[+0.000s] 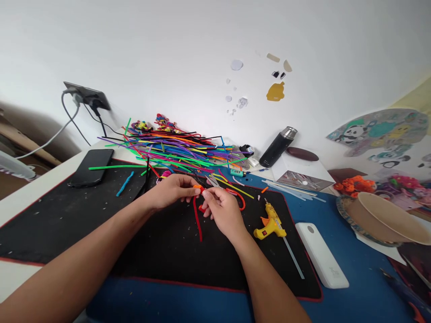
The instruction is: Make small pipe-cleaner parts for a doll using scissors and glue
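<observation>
My left hand (173,189) and my right hand (222,211) meet over the black mat (168,251). Both pinch a small orange piece (198,189) joined to a red pipe cleaner (198,222). The red strand hangs down from my fingers onto the mat. A second red loop (241,200) lies just right of my right hand. A big heap of coloured pipe cleaners (175,150) sits behind my hands, near the wall.
A yellow glue gun (269,224) with a glue stick lies right of my right hand, then a white power bank (321,255). A black phone (91,167) rests at the mat's left. A dark flask (278,146), paper plates (380,217) and craft flowers (353,185) stand at the right.
</observation>
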